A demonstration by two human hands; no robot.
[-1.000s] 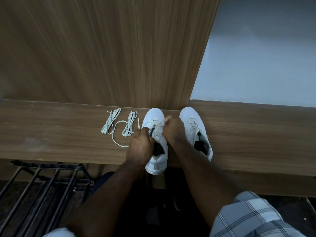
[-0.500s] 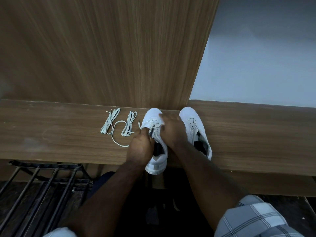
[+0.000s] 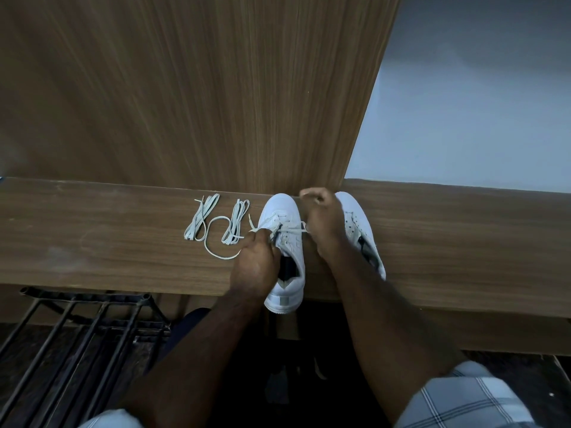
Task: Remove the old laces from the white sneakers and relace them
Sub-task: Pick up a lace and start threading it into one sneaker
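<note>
While both hands work over the left sneaker (image 3: 285, 242) at the middle of the frame, the step in hand looks like relacing: a lace (image 3: 292, 231) runs across its eyelets between the two hands. The left hand (image 3: 256, 264) pinches one end of that lace at the shoe's left edge, fingers curled over it. The right hand (image 3: 321, 217) sits at the shoe's right edge, fingers curled, and appears to hold the other end, pulled up toward the toe. The right sneaker (image 3: 360, 233) lies just beside it on the table (image 3: 92, 236), unlaced as far as I can tell. Two folded bundles of loose laces (image 3: 216, 223) lie left of the shoes. Next, I judge, each end must be threaded through the following eyelet pair and drawn even. Hidden: the eyelets under the left hand, the lace tip inside the right hand, and much of the right sneaker behind the forearm.
</note>
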